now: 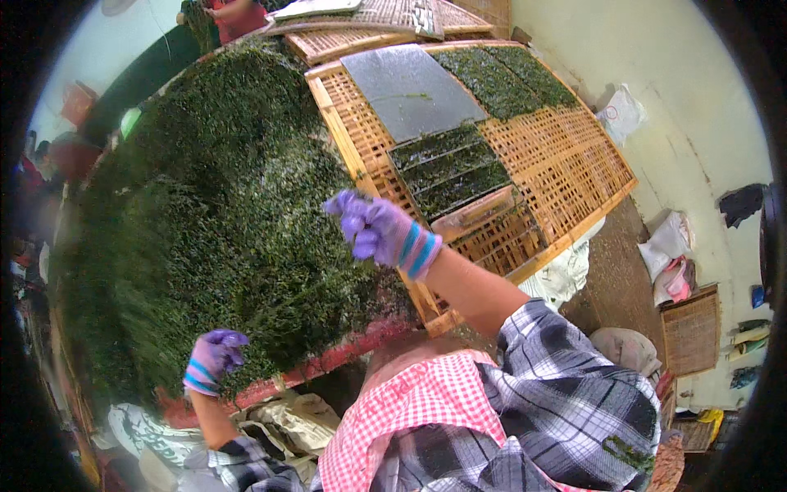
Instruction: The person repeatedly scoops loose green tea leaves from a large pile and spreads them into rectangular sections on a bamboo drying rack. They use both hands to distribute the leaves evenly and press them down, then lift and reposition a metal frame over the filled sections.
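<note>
A broad heap of dark green leafy strands (246,203), perhaps seaweed, covers the red-edged table before me. My right hand (375,227), in a purple-palmed glove, hangs over the heap's right side with its fingers curled; whether a few strands are in them is unclear. Low on the left, my left hand (218,353) wears a matching glove and is bent beside the heap's near edge. To the right lies a woven bamboo tray (553,166). On it are a grey flat sheet (412,92), green layers (504,80) and a slotted frame (455,172) packed with greens, with a pinkish block (473,215) on it.
More woven trays (381,24) are stacked at the far end. A person in red (237,18) stands there, handling greens. White sacks (562,270) lie under the tray's near side, and another printed sack (154,430) lies at lower left. A wall (645,123) bounds the right.
</note>
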The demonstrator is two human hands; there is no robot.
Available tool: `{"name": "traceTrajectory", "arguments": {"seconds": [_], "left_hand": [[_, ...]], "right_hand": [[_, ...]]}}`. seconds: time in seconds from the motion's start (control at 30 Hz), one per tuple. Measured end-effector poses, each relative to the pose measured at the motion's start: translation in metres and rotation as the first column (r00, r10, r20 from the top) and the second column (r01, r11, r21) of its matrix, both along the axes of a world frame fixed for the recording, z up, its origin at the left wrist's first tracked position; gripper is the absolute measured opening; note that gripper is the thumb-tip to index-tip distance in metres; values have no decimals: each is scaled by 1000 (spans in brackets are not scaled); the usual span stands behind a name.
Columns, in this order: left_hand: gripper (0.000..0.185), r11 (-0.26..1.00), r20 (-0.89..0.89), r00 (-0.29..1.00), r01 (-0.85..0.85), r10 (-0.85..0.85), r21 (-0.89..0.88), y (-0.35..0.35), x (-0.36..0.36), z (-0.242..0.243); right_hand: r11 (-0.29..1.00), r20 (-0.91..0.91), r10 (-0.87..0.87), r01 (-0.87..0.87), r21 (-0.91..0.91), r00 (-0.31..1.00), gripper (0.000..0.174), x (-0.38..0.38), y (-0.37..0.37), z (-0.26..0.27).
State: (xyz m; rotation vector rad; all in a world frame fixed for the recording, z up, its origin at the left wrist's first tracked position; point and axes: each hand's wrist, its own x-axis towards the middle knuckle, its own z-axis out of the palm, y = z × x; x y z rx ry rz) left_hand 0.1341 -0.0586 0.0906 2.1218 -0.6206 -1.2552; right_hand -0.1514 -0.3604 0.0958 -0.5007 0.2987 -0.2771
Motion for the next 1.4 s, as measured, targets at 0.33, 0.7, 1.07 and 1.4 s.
{"name": "traceTrajectory", "arguments": {"seconds": [0.33,0.7,1.07,1.4], "left_hand": [[60,788,678,722,494,-136,-368,-51,-85,-8],[35,997,-264,962,54,-66,-53,-71,-156,-61],[23,979,-216,967,96,-134,-180,-85,-97,-24],[37,955,357,927,203,-117,-214,-33,-86,-42]], "right_hand": [[998,66,-48,45,50,997,28,-3,10,10],[994,-35,-66,62,-89,997,31,-38,-21,26],[881,-230,372,-420,-217,899,32,-46,44,-32],[941,-239,-97,11,-338,966,27,-43,4,6]]}}
